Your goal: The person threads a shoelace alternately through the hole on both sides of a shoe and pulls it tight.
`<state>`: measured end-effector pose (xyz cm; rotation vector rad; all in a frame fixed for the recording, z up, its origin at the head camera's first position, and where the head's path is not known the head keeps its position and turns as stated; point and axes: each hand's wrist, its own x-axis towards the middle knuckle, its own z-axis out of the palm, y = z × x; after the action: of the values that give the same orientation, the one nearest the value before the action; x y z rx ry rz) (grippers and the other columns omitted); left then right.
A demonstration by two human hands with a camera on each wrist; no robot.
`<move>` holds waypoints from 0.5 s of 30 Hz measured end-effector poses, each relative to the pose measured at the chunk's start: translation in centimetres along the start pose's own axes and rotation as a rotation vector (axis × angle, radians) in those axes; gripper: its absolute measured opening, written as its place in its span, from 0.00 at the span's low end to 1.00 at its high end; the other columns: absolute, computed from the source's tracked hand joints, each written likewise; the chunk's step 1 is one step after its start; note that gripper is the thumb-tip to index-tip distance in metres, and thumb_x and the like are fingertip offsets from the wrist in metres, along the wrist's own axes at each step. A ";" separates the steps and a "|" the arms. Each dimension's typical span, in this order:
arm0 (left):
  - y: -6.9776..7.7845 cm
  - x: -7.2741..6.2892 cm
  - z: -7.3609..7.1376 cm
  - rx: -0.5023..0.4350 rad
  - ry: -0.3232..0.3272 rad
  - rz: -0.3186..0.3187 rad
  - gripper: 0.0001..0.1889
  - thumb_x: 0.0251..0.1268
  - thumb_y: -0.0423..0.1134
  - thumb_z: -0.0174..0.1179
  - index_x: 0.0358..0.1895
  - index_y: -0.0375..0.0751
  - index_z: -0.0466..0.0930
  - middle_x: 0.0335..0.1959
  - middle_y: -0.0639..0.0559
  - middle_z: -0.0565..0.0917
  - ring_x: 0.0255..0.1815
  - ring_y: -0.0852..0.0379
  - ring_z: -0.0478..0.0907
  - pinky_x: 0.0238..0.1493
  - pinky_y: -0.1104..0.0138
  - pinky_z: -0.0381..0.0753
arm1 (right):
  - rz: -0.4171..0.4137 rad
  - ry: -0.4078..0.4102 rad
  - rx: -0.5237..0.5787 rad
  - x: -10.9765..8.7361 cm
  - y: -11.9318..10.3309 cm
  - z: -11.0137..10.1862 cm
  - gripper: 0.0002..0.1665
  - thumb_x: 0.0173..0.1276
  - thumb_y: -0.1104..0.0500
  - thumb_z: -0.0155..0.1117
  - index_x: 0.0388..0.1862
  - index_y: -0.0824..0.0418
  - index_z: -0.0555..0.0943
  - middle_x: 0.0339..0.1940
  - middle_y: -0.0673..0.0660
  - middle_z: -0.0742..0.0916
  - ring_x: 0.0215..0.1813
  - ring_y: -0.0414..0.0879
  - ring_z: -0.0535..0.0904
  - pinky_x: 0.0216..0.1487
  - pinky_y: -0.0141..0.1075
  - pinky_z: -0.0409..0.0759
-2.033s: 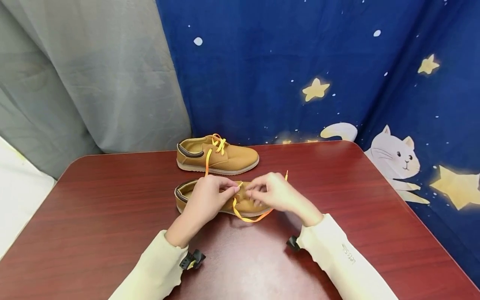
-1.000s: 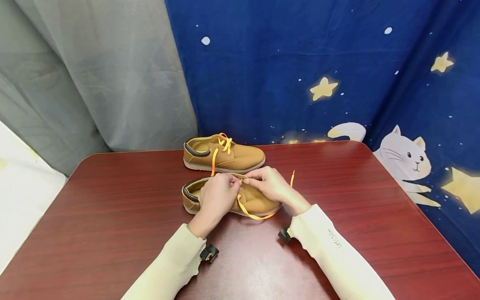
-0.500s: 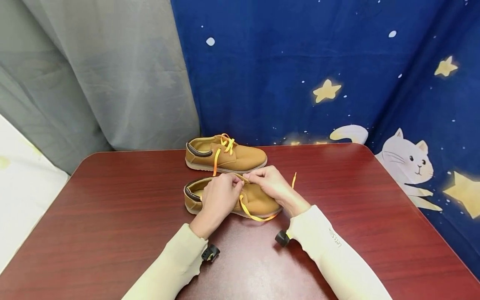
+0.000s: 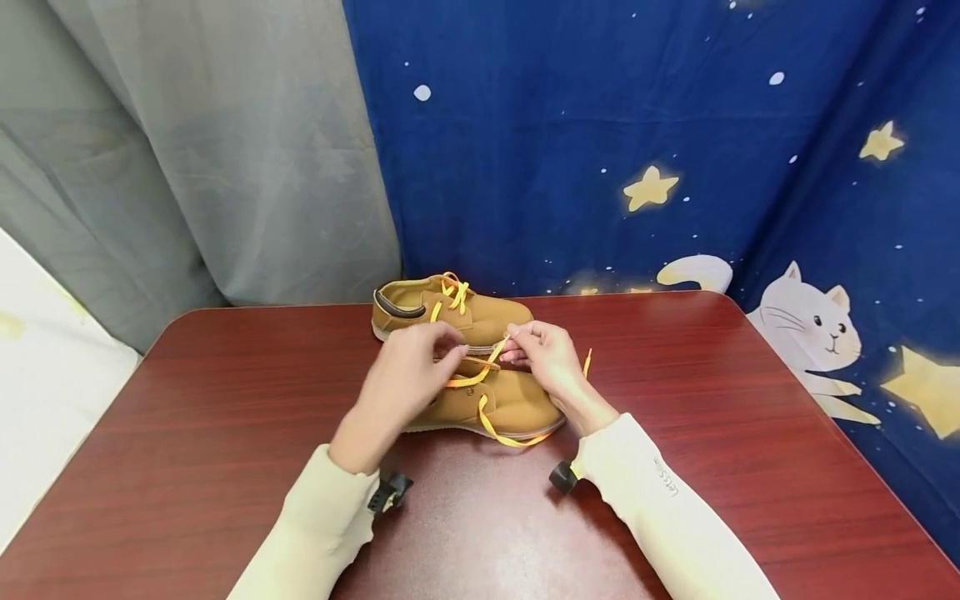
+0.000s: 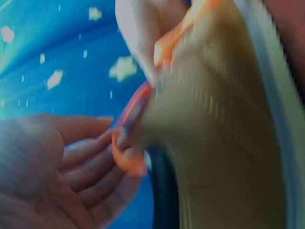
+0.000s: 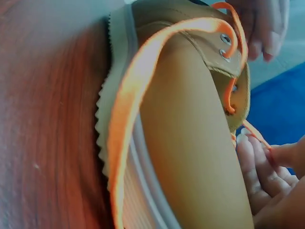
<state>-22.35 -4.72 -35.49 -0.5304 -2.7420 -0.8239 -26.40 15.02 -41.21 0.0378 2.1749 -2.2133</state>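
A tan lace-up shoe (image 4: pixel 521 398) lies in front of me, toe to the right, partly covered by my left hand. My right hand (image 4: pixel 552 360) pinches a yellow-orange shoelace (image 4: pixel 492 362) between thumb and fingers, above the lacing. In the right wrist view that hand's fingers (image 6: pixel 267 167) hold the lace beside the tongue. My left hand (image 4: pixel 401 371) hovers over the heel end with loose, parted fingers. The left wrist view is blurred; it shows the left fingers (image 5: pixel 90 181) spread beside a loop of lace. The other lace end (image 6: pixel 128 100) crosses the shoe's side.
Behind stands a matching tan shoe (image 4: pixel 491 321) with its lace partly threaded. Both rest on a reddish-brown table (image 4: pixel 225 400). A grey curtain (image 4: pixel 247 150) and a blue star-print curtain (image 4: pixel 525 150) hang at the table's back edge.
The hands met at the eyelets about a second ago. Now they are apart: the left has drawn back left off the lace, while the right has pulled a length of lace up.
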 end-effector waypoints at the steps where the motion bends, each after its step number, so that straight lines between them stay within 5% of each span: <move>1: -0.6 0.0 -0.2 0.000 -0.009 0.007 0.09 0.63 0.40 0.69 0.45 0.43 0.88 0.40 0.49 0.90 0.38 0.52 0.83 0.42 0.56 0.80 | 0.001 0.008 0.016 0.1 0.0 0.0 0.17 0.77 0.62 0.57 0.47 0.80 0.78 0.23 0.45 0.86 0.27 0.35 0.84 0.38 0.29 0.85; 4: -2.5 0.2 -0.1 0.020 -0.104 0.007 0.12 0.62 0.40 0.70 0.49 0.46 0.88 0.44 0.50 0.89 0.41 0.54 0.81 0.42 0.58 0.79 | 0.024 0.011 -0.020 0.2 0.2 0.0 0.19 0.78 0.59 0.58 0.49 0.78 0.80 0.24 0.46 0.87 0.29 0.36 0.86 0.41 0.31 0.86; 7: -3.8 0.5 0.5 0.043 -0.189 0.013 0.10 0.65 0.43 0.68 0.48 0.52 0.90 0.43 0.55 0.90 0.36 0.59 0.80 0.37 0.63 0.78 | 0.076 -0.041 -0.169 0.0 0.3 0.1 0.22 0.77 0.52 0.59 0.48 0.73 0.84 0.30 0.52 0.91 0.36 0.40 0.89 0.48 0.34 0.85; 10: -4.1 0.6 0.9 0.070 -0.198 0.025 0.07 0.67 0.45 0.67 0.43 0.56 0.91 0.38 0.59 0.90 0.31 0.63 0.78 0.31 0.66 0.74 | 0.107 -0.089 -0.347 -0.3 0.3 0.1 0.23 0.73 0.45 0.62 0.41 0.65 0.88 0.36 0.53 0.92 0.43 0.40 0.87 0.49 0.32 0.82; 15: -3.7 0.6 0.9 0.070 -0.171 0.026 0.06 0.66 0.45 0.68 0.42 0.56 0.92 0.38 0.60 0.91 0.30 0.64 0.78 0.31 0.67 0.74 | 0.054 -0.121 -0.464 -0.7 0.1 0.0 0.17 0.68 0.49 0.68 0.31 0.60 0.91 0.26 0.42 0.83 0.34 0.39 0.72 0.32 0.29 0.68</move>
<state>-24.55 -6.93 -37.86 -0.6486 -2.8994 -0.7029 -25.67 15.08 -41.24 -0.0499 2.5167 -1.5885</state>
